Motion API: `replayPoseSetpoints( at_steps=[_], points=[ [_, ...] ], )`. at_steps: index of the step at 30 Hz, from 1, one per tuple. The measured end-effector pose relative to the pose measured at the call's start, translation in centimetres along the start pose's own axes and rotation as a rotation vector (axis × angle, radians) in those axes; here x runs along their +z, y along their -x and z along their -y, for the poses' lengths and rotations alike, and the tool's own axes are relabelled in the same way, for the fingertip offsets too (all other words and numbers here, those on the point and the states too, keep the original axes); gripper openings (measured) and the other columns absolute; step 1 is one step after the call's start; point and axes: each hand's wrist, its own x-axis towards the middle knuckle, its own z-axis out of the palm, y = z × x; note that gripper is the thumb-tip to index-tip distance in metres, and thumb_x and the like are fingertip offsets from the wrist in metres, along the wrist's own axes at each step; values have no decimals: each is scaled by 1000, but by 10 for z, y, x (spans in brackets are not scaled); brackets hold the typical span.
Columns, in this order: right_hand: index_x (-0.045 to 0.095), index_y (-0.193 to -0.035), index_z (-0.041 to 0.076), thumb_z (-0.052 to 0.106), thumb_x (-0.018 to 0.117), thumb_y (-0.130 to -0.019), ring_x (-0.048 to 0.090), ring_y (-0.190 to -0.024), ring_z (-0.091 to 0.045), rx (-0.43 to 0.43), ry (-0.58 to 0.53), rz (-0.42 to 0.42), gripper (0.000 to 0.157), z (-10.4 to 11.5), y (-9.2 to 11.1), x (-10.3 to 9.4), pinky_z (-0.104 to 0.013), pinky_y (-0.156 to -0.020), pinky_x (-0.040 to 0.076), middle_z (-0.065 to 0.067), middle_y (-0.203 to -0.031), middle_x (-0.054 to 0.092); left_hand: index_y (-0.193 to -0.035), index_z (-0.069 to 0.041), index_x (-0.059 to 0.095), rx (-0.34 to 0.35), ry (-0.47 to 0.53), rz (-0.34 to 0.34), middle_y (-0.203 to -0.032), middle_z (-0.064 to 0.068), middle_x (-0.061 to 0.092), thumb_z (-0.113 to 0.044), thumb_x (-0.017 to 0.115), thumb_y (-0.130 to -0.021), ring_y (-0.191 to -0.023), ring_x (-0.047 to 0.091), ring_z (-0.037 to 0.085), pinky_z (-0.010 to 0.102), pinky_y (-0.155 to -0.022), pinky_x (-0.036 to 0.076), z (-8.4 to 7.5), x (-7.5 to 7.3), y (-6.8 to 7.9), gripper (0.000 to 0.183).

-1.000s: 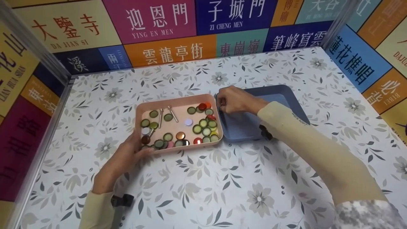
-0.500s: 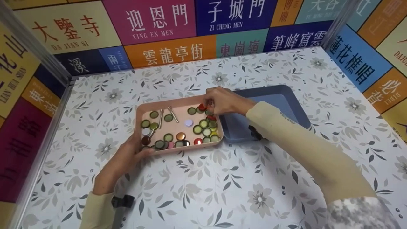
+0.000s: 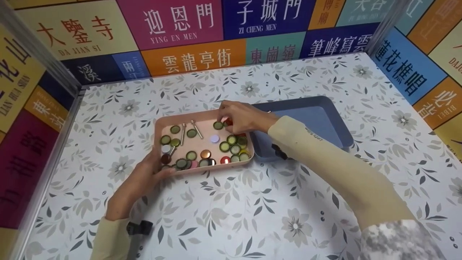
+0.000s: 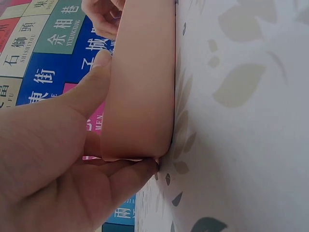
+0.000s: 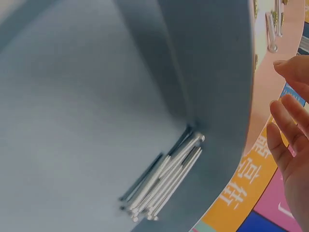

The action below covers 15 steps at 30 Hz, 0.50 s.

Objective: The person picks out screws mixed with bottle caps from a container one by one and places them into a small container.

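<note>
My left hand [image 3: 146,171] holds the near left corner of a shallow pink tray [image 3: 157,130], its thumb along the front wall in the left wrist view. Inside lie bottle caps [image 3: 224,146], mostly face down, and slim silver bolts [image 3: 197,129]. My right hand [image 3: 240,115] hovers over the tray's far right corner, hiding some caps beneath it. In the right wrist view its thumb and fingers are apart with nothing between them. A bundle of silver bolts [image 5: 166,176] lies along the inner corner of the blue-grey tray [image 5: 212,72].
The blue-grey tray stands right beside the pink tray, partly under my right forearm. Both are on a floral tabletop [image 3: 231,216]. Panels with large printed characters [image 3: 180,20] wall in the back and both sides.
My right hand has moved left from over the blue-grey tray to over the pink tray's far right corner. The left hand and both trays have stayed in place.
</note>
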Motion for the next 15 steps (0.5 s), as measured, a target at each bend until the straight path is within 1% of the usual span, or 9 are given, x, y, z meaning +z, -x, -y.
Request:
replayPoseSetpoints(
  at_steps=[4, 7, 11, 15],
  points=[
    [73, -117, 8, 13, 70, -86, 62, -96, -25, -18, 29, 19, 31, 7, -7, 2, -41, -86, 55, -14, -118, 60, -162, -22, -6, 0, -3, -1, -169, 18, 11, -29, 63, -99, -152, 24, 38, 54, -124, 23, -1, 0, 0, 94],
    [73, -119, 10, 16, 71, -87, 59, -99, -25, -21, 47, 31, 33, 13, -13, 3, -42, -88, 54, -12, -118, 63, -162, -22, -8, -3, -8, 0, -169, 18, 9, -30, 63, -99, -152, 23, 39, 54, -124, 22, -1, 0, 0, 95],
    [71, -125, 12, 20, 71, -90, 59, -101, -23, -5, 53, 57, 36, 21, -20, 5, -41, -91, 54, -8, -121, 63, -161, -24, -11, -5, -12, 1, -168, 19, 8, -29, 62, -99, -153, 22, 41, 55, -124, 21, 0, 0, -1, 96],
    [69, -128, 15, 20, 70, -90, 61, -101, -21, 22, 55, 87, 38, 26, -25, 9, -40, -88, 55, -6, -125, 63, -161, -22, -11, 4, 0, -4, -168, 19, 7, -25, 62, -100, -153, 20, 39, 54, -125, 20, 1, 0, -1, 95]
  ],
)
